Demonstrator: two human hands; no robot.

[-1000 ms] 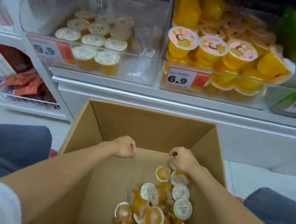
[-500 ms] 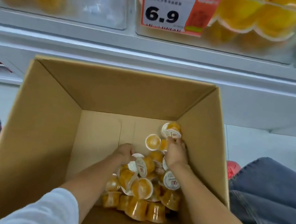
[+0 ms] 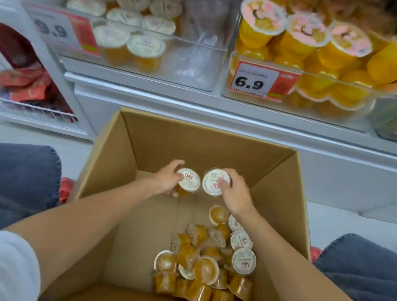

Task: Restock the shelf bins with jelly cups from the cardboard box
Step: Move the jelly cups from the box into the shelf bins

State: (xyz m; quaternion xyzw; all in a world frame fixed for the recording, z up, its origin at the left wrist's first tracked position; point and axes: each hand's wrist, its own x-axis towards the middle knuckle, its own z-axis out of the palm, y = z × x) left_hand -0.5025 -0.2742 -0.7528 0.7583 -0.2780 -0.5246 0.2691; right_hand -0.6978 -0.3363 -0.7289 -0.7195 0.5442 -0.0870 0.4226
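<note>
Two jelly cups are held above the far end of the cardboard box (image 3: 123, 159), side by side and nearly touching. The left hand (image 3: 165, 180) curls round the left cup (image 3: 188, 180) from its outer side. The right hand (image 3: 235, 195) grips the right cup (image 3: 215, 182) with a fingertip on its lid. Each cup is small and round, with amber-orange jelly in clear plastic under a white foil lid printed with small text and a red mark. Inside the box, toward its right wall and near end, lies a loose pile of jelly cups (image 3: 204, 268) of the same kind, some upright, some tipped or upside down. Beyond the box's far-left corner, a clear shelf bin (image 3: 194, 71) holds matching white-lidded cups in its left half, beside a 9.9 price tag (image 3: 60, 29). Beyond the far-right corner a second bin (image 3: 368, 120) is packed with larger yellow cups (image 3: 300, 44) and carries a 6.9 price tag (image 3: 261, 82).
</note>
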